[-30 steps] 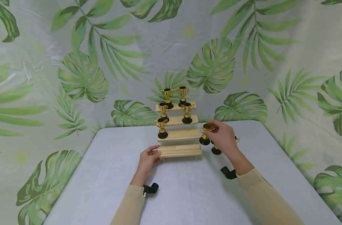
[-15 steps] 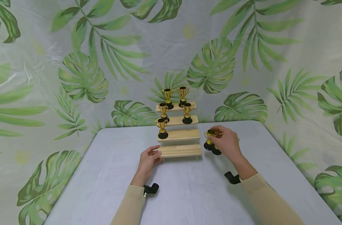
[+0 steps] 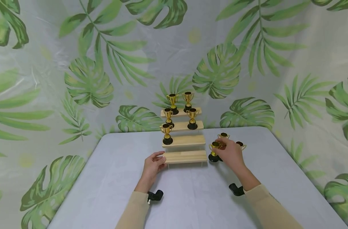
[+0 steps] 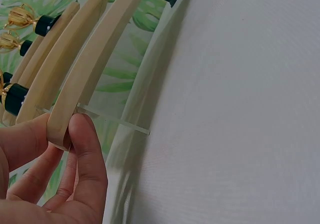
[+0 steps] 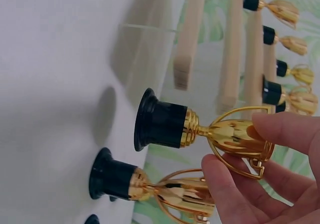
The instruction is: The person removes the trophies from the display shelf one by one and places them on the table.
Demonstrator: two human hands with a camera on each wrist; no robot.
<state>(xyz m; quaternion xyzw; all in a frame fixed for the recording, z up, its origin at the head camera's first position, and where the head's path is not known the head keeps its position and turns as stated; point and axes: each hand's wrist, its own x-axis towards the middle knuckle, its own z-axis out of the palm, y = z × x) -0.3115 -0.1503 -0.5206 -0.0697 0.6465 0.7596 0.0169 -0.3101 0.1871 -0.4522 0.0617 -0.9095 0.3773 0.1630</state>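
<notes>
My right hand (image 3: 231, 156) pinches a small gold trophy cup (image 5: 170, 124) by its bowl, beside the right end of the lowest step. The cup's black base is clear of the white tabletop, where its shadow falls. Close behind it stands another trophy (image 5: 117, 179), partly covered by my fingers. At the left, my left hand (image 3: 152, 163) grips the end of the lowest wooden step (image 4: 95, 69), thumb on one face and fingers on the other. Two trophies (image 3: 188, 100) stand on the top step, two (image 3: 192, 119) on the second and one (image 3: 166, 133) at the third step's left.
More trophies stand on the table (image 3: 105, 178) around my right hand, among them one behind it (image 3: 223, 135) and one to its right (image 3: 240, 145). A leaf-patterned curtain (image 3: 128, 70) hangs behind the table. Clear legs (image 4: 115, 118) hold up the lowest step.
My right hand has carried the trophy slightly right and nearer to me; a trophy behind it now shows. My left hand keeps its grip on the step. The head view has tilted a little.
</notes>
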